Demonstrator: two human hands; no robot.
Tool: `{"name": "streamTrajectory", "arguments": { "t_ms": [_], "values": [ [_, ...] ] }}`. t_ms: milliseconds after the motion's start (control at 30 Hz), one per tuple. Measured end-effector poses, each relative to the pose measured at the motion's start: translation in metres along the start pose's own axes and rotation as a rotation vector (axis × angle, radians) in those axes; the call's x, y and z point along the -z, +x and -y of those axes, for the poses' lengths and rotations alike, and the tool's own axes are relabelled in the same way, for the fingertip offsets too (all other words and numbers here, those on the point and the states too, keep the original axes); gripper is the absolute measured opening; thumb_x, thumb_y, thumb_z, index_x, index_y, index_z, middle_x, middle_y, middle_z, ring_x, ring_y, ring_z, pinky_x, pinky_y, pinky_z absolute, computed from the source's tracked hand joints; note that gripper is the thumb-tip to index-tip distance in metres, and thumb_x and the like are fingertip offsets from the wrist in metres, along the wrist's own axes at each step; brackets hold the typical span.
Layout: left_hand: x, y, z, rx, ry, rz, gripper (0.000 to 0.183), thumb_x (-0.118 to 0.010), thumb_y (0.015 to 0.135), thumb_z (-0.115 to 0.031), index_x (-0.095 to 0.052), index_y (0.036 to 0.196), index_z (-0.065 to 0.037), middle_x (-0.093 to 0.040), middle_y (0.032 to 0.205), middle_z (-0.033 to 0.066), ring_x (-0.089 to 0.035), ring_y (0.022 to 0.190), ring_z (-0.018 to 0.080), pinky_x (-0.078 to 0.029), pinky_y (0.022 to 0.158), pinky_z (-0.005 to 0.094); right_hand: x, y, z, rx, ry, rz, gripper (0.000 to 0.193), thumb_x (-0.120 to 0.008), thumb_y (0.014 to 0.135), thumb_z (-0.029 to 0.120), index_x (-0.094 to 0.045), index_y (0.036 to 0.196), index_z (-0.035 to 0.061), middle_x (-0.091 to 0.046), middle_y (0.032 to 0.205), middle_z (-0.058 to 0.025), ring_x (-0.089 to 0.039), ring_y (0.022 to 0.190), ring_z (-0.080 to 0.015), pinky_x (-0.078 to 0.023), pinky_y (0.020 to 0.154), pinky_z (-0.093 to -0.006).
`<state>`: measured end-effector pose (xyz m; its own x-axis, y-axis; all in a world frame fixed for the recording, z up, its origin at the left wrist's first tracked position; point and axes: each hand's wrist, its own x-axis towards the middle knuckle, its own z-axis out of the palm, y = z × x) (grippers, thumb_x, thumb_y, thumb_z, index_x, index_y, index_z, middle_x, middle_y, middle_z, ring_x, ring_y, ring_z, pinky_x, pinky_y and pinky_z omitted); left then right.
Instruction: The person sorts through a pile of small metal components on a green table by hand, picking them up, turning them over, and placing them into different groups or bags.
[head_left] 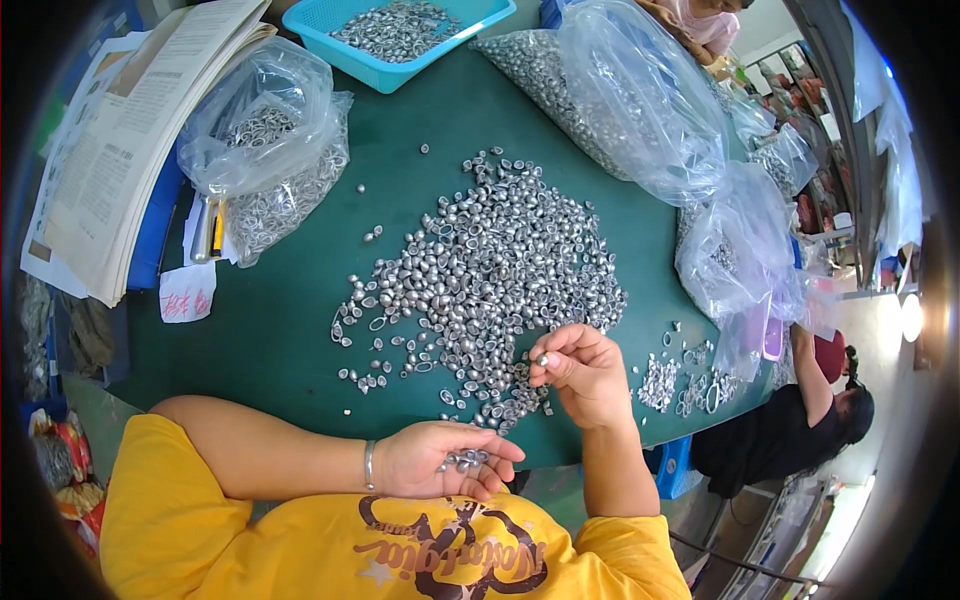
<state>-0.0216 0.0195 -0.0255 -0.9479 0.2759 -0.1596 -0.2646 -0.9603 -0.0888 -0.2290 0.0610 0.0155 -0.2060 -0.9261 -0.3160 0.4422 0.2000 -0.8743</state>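
Note:
A wide heap of small silver-grey metal pieces (500, 265), some domed and some like open oval rings, covers the middle of the green table. At the near edge of the heap, my left hand (418, 462) lies palm up and cupped, with several small oval metal pieces (463, 460) resting in it. My right hand (592, 378) is to its right, over the heap's near right side. Its thumb and forefinger pinch one small metal piece (542, 361). The other fingers of that hand are curled in.
Clear bags of metal pieces stand at the left (270, 150) and far right (640, 110). A blue basket (400, 72) of pieces is at the back. Papers (125, 160) are stacked at left; loose rings (690, 380) lie at right. Two other people are beyond the table.

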Motion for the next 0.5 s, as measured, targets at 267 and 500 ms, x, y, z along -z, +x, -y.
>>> {"name": "streamTrajectory", "arguments": {
  "t_ms": [267,500],
  "values": [
    [0.002,0.000,-0.001,-0.002,-0.003,0.022,0.040,-0.028,0.095,-0.025,-0.045,0.116,0.004,-0.054,0.100,0.0099,-0.054,0.086,0.0170,-0.043,0.079,0.0297,0.011,0.014,0.006,-0.039,0.050,0.080,0.023,-0.050,0.078,-0.004,-0.053,0.102,-0.0029,-0.060,0.088,-0.0141,-0.060,0.074,-0.0174,-0.052,0.057,-0.0256],
    [0.003,0.001,0.000,-0.003,-0.011,0.037,0.040,-0.028,0.095,-0.026,-0.045,0.117,0.004,-0.054,0.099,0.0098,-0.053,0.087,0.0170,-0.042,0.080,0.0299,-0.018,0.033,0.007,0.494,-1.230,-0.087,0.006,-0.063,0.073,0.002,-0.061,0.079,0.0011,-0.055,0.070,-0.0106,-0.056,0.061,-0.0239,-0.044,0.055,-0.0302]
  ]
}}
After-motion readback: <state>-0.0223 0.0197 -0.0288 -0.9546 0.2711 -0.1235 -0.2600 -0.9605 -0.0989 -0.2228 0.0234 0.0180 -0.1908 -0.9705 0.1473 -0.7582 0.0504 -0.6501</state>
